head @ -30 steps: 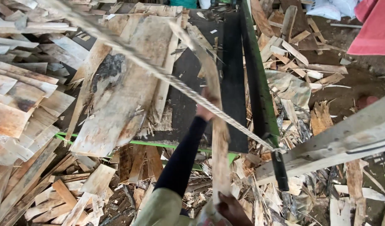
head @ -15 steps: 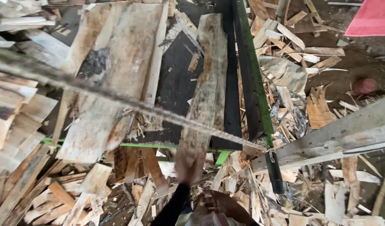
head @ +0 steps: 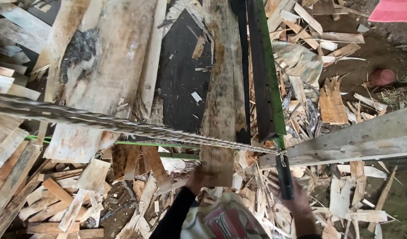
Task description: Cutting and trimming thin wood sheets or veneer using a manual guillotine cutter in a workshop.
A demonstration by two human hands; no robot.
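Head view: left hand (head: 198, 180) gripping plank (head: 221, 102)

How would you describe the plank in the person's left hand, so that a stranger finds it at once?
Find the green-edged black bar running up the middle. Directly left of it lies a long pale plank, its near end gripped by the left hand. Unlike the short scraps around, it is full-length and passes under the twisted rope.
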